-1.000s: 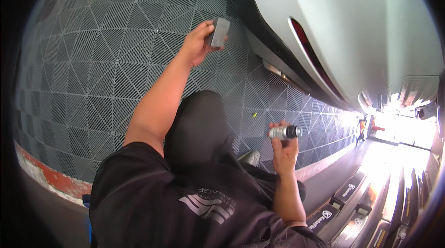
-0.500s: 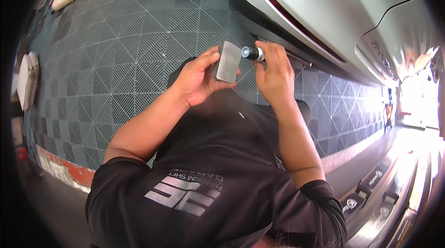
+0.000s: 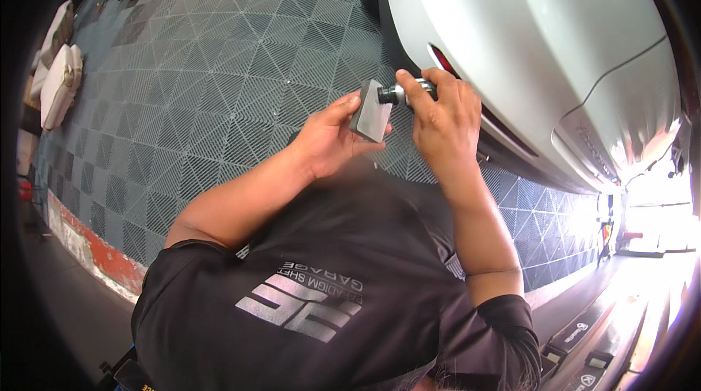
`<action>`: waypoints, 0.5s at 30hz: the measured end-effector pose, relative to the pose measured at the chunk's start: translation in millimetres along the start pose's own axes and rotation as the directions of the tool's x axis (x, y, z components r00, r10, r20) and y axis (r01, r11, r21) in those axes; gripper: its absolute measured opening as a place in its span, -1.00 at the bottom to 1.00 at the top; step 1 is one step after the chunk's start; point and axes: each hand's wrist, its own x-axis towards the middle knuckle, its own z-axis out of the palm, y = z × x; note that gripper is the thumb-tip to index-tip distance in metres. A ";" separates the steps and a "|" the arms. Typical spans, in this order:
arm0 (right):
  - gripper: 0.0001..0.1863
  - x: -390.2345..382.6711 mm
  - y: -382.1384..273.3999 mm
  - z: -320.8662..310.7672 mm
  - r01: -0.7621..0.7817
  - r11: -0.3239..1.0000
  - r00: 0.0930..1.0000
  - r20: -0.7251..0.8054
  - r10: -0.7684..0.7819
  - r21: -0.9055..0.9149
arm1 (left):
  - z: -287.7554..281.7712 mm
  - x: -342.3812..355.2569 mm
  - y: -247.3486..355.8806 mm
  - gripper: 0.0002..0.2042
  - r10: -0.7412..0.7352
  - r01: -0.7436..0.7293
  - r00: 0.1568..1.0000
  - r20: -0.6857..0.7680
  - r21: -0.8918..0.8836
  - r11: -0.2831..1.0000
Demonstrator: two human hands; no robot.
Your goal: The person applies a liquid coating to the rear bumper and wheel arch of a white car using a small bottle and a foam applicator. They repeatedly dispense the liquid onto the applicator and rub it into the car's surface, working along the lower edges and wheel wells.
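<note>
Grey foam, a small flat block (image 3: 371, 110), is sitting pinched in the left hand (image 3: 330, 144), thumb on top and fingers underneath, so that one broad face is tilting toward the right hand (image 3: 442, 117). That hand is wrapping closed around a short dark bottle (image 3: 409, 92), its nozzle end touching the block's edge (held level, so I am judging the tip is being aimed at the block). Both hands are hovering together over the floor (image 3: 219, 84) of dark grey ribbed tiles, just beside the silver car (image 3: 526, 48), whose red reflector (image 3: 444, 64) is peeking out right behind the right knuckles. The body panel is crowding the right side, leaving little room there. Well apart, at the far left, pale seat cushions (image 3: 58, 77) are lying on the tiles.
</note>
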 end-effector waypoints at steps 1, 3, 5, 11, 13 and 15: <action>-0.47 4.8 -0.2 2.0 0.007 1.000 1.000 -0.001 -0.007 0.000 | -1.3 5.0 2.8 -0.56 0.008 -0.007 1.000 0.006 -0.019 1.000; -0.46 15.8 1.1 9.5 0.020 1.000 0.999 0.040 -0.019 -0.016 | -6.9 12.5 9.2 -0.55 0.020 -0.019 1.000 0.004 -0.059 0.998; -0.44 22.9 2.0 23.1 0.001 1.000 1.000 0.010 -0.001 0.013 | -23.8 14.9 8.9 -0.53 0.018 -0.018 1.000 -0.002 -0.124 0.992; -0.45 20.7 -11.9 74.2 -0.224 0.946 0.968 0.169 0.187 0.233 | -56.2 16.3 22.5 -0.50 -0.029 0.049 0.997 0.073 -0.303 0.952; -0.45 20.6 -17.2 95.1 -0.296 0.893 0.953 0.170 0.251 0.339 | -74.6 19.6 30.9 -0.49 -0.042 0.070 0.995 0.093 -0.318 0.945; -0.44 23.5 -19.1 110.1 -0.234 0.948 0.971 0.104 0.216 0.217 | -95.0 26.8 34.3 -0.48 -0.061 0.085 0.995 0.083 -0.332 0.939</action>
